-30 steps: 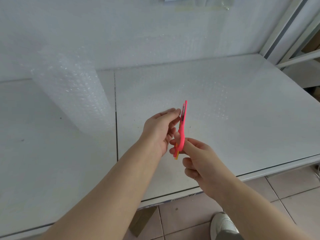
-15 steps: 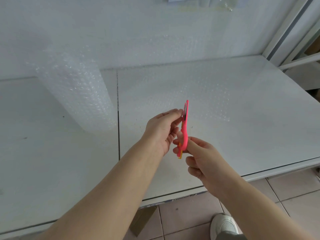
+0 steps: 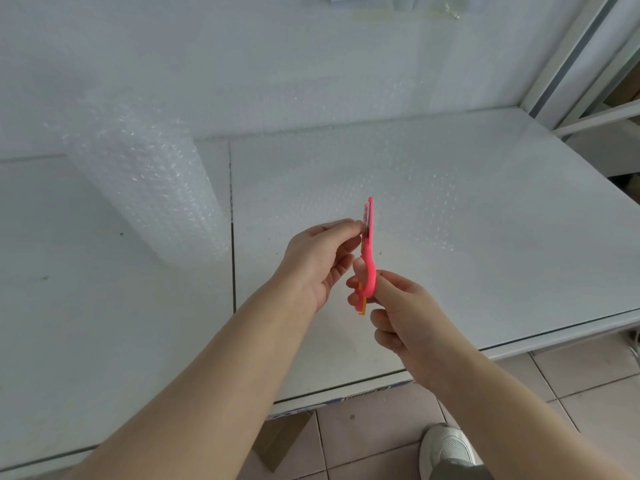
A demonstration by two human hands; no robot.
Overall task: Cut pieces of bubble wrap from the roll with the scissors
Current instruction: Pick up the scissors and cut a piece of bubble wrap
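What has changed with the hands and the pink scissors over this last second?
Hardly anything. The right hand still holds the pink plastic scissors by the handles, the left hand still pinches by the blades. The clear bubble wrap roll stays on the white table.

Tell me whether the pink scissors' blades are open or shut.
Shut, as far as visible: the pink plastic-handled scissors show one narrow edge-on line, no gap at the tip. The right hand holds the handles; the left hand pinches the blades.

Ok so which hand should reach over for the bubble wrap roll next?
Left, probably. The roll stands on the table's left side, and the left hand only pinches the blades of the scissors, while the right hand grips their handles.
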